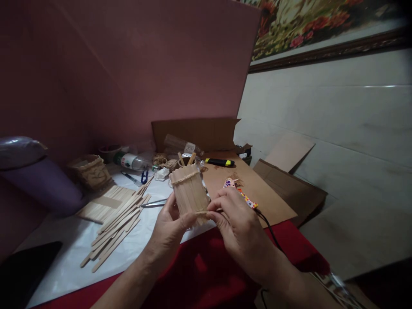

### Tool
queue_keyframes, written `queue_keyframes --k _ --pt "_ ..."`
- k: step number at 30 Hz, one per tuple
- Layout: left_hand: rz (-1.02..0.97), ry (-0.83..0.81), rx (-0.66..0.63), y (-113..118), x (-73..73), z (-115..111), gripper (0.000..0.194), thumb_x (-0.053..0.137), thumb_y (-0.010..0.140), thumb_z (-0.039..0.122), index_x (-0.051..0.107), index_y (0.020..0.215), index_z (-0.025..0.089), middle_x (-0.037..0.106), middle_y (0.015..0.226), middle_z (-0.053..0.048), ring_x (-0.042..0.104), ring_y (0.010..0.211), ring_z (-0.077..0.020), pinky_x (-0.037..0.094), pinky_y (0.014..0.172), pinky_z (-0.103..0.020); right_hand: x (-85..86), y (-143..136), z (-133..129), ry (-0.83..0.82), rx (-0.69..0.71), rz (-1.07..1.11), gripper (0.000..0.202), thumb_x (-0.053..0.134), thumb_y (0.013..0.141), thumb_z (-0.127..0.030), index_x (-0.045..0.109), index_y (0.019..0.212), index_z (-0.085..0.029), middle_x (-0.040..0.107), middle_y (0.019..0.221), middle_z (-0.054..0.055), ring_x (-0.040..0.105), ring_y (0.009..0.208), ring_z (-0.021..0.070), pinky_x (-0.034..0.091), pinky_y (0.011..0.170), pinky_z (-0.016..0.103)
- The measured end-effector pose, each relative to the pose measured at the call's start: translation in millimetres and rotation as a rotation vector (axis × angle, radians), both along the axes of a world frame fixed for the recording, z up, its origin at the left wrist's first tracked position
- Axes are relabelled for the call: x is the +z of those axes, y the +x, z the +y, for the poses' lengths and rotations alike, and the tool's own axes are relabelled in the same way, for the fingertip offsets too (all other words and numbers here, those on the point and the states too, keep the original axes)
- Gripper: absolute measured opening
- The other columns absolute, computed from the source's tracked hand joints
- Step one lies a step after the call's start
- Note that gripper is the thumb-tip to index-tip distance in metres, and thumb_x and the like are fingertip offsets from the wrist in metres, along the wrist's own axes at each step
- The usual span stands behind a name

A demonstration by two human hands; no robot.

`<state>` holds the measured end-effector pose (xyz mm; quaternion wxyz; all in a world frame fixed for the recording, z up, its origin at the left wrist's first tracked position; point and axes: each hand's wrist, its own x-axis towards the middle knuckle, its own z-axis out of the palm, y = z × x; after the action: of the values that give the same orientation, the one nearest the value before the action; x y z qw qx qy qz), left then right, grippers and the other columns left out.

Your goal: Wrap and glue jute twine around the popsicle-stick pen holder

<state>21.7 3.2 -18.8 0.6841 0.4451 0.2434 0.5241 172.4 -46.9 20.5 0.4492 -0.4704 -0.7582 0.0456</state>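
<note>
A small holder made of upright craft sticks is raised above the table's front edge, slightly tilted. Twine runs across it near the top, and another length crosses near the bottom. My left hand grips the holder from the left, its thumb pressed over the lower twine. At the lower right corner, my right hand pinches the end of the twine between thumb and fingers. Behind my right hand lies a patterned glue gun with a black cord.
Loose craft sticks and a banded stick bundle lie on the white sheet at left. Scissors, a plastic bottle and a yellow-black utility knife lie further back. Cardboard covers the right side.
</note>
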Motion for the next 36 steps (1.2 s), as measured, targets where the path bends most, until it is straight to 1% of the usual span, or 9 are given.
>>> queue_keyframes --k 5,10,15,21,25,29,33,34,36 --pt "0.042 0.001 -0.001 0.5 1.0 -2.1 0.059 0.079 0.068 0.026 0.055 0.123 0.020 0.067 0.114 -0.012 0.064 0.100 -0.0253 0.051 0.085 -0.033 4.6 -1.2 -2.1 -0.039 -0.026 -0.012 0.016 0.045 0.090 -0.007 0.051 0.080 -0.016 0.054 0.088 0.008 0.050 0.086 0.0226 0.042 0.075 0.039" --pt "0.062 0.014 -0.005 2.3 2.4 -3.3 0.055 0.077 0.070 0.025 0.056 0.121 0.019 0.067 0.115 -0.012 0.064 0.102 -0.0264 0.051 0.085 -0.033 -1.2 -3.7 -1.9 -0.061 -0.078 0.057 0.014 0.045 0.092 -0.013 0.050 0.081 -0.017 0.056 0.095 0.011 0.052 0.093 0.0254 0.042 0.079 0.042" --pt "0.021 0.011 -0.038 2.3 2.2 -3.6 0.052 0.075 0.072 0.025 0.056 0.120 0.020 0.066 0.116 -0.013 0.064 0.101 -0.0265 0.051 0.084 -0.034 -4.1 -5.5 -2.3 -0.093 -0.060 0.147 0.014 0.047 0.092 -0.012 0.050 0.080 -0.019 0.057 0.098 0.009 0.053 0.099 0.0237 0.042 0.084 0.039" --pt "-0.014 0.066 -0.095 -0.5 -1.2 -1.5 0.058 0.078 0.069 0.024 0.055 0.122 0.021 0.063 0.122 -0.012 0.061 0.108 -0.0274 0.050 0.089 -0.034 -6.9 -9.3 -0.9 -0.056 -0.065 0.185 0.015 0.047 0.091 -0.010 0.051 0.079 -0.018 0.058 0.097 0.008 0.054 0.097 0.0211 0.043 0.083 0.036" --pt "0.014 0.057 -0.041 -2.5 -4.0 1.4 0.052 0.075 0.072 0.021 0.056 0.120 0.020 0.067 0.114 -0.011 0.064 0.100 -0.0246 0.051 0.085 -0.032 -6.7 -5.9 -0.9 -0.073 -0.055 0.172 0.011 0.052 0.090 -0.013 0.055 0.081 -0.017 0.058 0.089 0.006 0.056 0.086 0.0188 0.043 0.073 0.032" --pt "0.004 0.000 -0.007 -1.8 -1.0 2.6 0.056 0.077 0.068 0.022 0.055 0.119 0.019 0.068 0.107 -0.011 0.065 0.094 -0.0245 0.052 0.081 -0.034 -2.3 -5.3 -8.7 -0.092 -0.064 0.159 0.013 0.053 0.091 -0.016 0.057 0.078 -0.018 0.058 0.075 0.002 0.055 0.072 0.0164 0.041 0.063 0.029" --pt "-0.024 -0.074 0.003 -1.3 8.0 0.4 0.062 0.081 0.061 0.024 0.055 0.117 0.019 0.069 0.103 -0.009 0.066 0.092 -0.0259 0.052 0.080 -0.035 0.2 -13.0 -24.9 -0.149 -0.002 0.235 0.014 0.051 0.090 -0.014 0.057 0.078 -0.019 0.061 0.074 0.001 0.059 0.071 0.0147 0.045 0.064 0.026" --pt "-0.032 -0.087 -0.001 -2.2 10.0 0.0 0.062 0.080 0.062 0.024 0.055 0.118 0.019 0.069 0.103 -0.010 0.066 0.093 -0.0266 0.052 0.082 -0.036 1.1 -14.2 -29.6 -0.159 0.062 0.238 0.015 0.050 0.091 -0.016 0.057 0.078 -0.019 0.063 0.075 0.002 0.060 0.071 0.0147 0.046 0.065 0.026" --pt "-0.060 -0.106 -0.038 -5.5 12.8 -0.1 0.063 0.078 0.065 0.024 0.054 0.122 0.019 0.069 0.105 -0.010 0.065 0.098 -0.0280 0.050 0.087 -0.038 4.2 -11.5 -37.7 -0.142 0.295 0.194 0.019 0.049 0.094 -0.024 0.060 0.078 -0.020 0.066 0.075 0.001 0.063 0.071 0.0143 0.049 0.067 0.026"
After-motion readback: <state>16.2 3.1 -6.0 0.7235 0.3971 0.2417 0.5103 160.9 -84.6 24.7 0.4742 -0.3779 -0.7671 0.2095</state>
